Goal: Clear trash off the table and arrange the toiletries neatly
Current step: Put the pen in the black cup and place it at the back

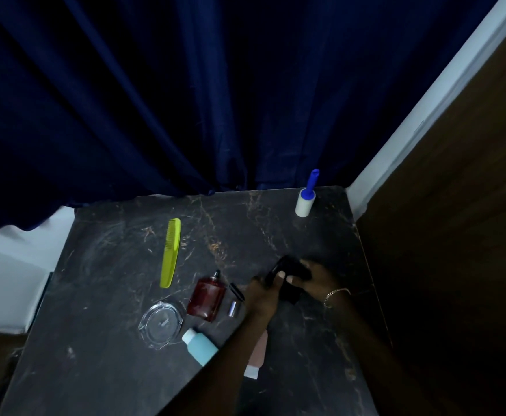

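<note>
Both hands meet over the right middle of the dark marble table (110, 295). My left hand (263, 295) and my right hand (314, 277) grip one dark object (287, 271) between them; what it is cannot be made out. A red-brown perfume bottle (206, 298) lies left of my left hand, with a small silver cap (233, 308) and a thin black stick (236, 291) beside it. A teal bottle (200, 346) and a pink tube (257, 352) lie partly under my left forearm. A yellow-green comb (170, 253) lies farther left.
A clear glass dish (160, 324) sits near the teal bottle. A lint roller with a blue handle (305, 199) stands at the table's far right corner. A dark blue curtain (185, 100) hangs behind the table. A brown wall (455, 205) runs along the right edge.
</note>
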{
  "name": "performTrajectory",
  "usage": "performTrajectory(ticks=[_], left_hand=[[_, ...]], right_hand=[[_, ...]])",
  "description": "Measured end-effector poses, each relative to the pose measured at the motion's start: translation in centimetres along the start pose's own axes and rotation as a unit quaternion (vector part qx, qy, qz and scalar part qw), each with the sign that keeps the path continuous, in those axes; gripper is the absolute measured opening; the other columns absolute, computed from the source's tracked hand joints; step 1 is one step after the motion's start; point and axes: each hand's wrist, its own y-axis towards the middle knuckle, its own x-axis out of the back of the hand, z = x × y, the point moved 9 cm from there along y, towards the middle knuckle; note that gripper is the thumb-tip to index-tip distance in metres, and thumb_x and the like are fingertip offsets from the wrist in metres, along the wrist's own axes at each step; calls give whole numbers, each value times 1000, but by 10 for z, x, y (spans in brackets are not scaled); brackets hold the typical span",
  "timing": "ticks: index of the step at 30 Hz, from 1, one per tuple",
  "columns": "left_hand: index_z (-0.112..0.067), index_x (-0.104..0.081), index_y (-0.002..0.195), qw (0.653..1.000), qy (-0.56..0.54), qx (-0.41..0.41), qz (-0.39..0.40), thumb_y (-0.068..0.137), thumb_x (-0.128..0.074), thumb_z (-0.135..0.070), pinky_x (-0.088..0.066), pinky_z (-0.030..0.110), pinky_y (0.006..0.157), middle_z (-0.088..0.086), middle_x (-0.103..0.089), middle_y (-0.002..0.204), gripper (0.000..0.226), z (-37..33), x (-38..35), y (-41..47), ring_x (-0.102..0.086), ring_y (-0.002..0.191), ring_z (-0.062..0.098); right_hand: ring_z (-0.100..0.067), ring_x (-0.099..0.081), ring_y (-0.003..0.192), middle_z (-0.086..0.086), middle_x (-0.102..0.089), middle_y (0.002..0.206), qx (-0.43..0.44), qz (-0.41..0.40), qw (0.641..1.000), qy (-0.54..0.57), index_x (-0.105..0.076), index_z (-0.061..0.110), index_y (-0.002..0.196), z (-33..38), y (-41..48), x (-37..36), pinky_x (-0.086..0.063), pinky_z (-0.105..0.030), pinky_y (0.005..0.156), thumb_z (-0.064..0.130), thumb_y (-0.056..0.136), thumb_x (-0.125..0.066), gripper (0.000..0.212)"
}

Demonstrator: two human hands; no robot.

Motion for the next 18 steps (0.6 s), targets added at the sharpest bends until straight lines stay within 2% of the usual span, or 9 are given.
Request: performTrajectory(ticks=[2, 4, 5, 7, 9, 11, 12, 16, 18], left_hand=[[0, -71, 100, 995, -89, 41, 25, 94, -74, -32, -58, 49, 87, 26, -74, 101, 32, 6, -10, 2, -71, 95, 29], [-5, -69, 97, 989, -125, 68, 37, 94, -74, -28, -58, 51, 89, 21, -72, 99, 24, 10, -12, 0, -70, 95, 30], [-2, -69, 100, 989, -128, 69, 36, 93, -75, -25, -58, 52, 94, 20, -73, 104, 25, 11, -11, 0, -71, 99, 32], [3, -68, 112, 990, -126, 57, 28, 91, -77, -21, -56, 55, 99, 28, -72, 111, 33, 9, -4, 1, -71, 109, 39], [1, -65, 115, 994, -101, 21, 26, 88, -80, -17, -60, 42, 94, 28, -72, 110, 36, -3, 6, 0, -72, 106, 37], [-7, -66, 112, 996, -60, -50, 31, 83, -83, -8, -57, 19, 83, 12, -77, 103, 34, -22, 15, -1, -73, 95, 26], [-11, -65, 112, 995, -46, -79, 38, 81, -84, -4, -55, 17, 83, 5, -77, 102, 37, -28, 17, -2, -72, 96, 23], [-8, -55, 131, 988, 39, -139, 47, 74, -86, -2, -51, 43, 106, 9, -68, 126, 65, -33, 23, -8, -65, 119, 26], [-7, -51, 130, 987, 66, -144, 38, 72, -86, -2, -51, 49, 105, 13, -63, 129, 68, -29, 23, -12, -63, 120, 29]], right_hand=[[-19, -67, 108, -8, -71, 120, 4, 15, 1000, 12, -64, 11, 127, -2, -3, -4, -49, -9, 79, 20, 86, -77, 44], [-16, -65, 106, -7, -70, 119, 3, 15, 1000, 27, -63, 9, 127, -4, -6, -7, -48, -10, 80, 17, 86, -76, 44], [-16, -64, 107, -8, -69, 121, 3, 13, 999, 39, -61, 8, 130, -4, -8, -8, -47, -12, 82, 15, 86, -76, 47], [-13, -60, 110, -7, -65, 126, 13, 17, 998, 62, -55, 6, 137, -1, -12, -11, -46, -3, 79, 7, 85, -76, 56], [-11, -56, 114, 0, -60, 126, 27, 16, 996, 78, -47, 7, 143, 6, -17, -12, -44, 4, 77, 0, 82, -76, 68], [-11, -56, 117, 6, -59, 124, 40, 4, 995, 88, -45, 10, 145, 14, -22, -11, -44, 3, 81, -5, 79, -77, 75], [-13, -58, 117, 7, -60, 122, 46, -4, 995, 89, -46, 14, 142, 17, -24, -11, -45, 0, 84, -6, 76, -78, 76], [-25, -65, 114, -3, -68, 117, 49, -47, 993, 92, -51, 19, 128, 22, -35, -17, -54, -37, 97, -2, 71, -80, 67], [-23, -67, 109, -4, -70, 117, 54, -67, 995, 59, -51, 17, 134, 23, -41, -21, -54, -40, 97, 4, 72, -79, 69]])
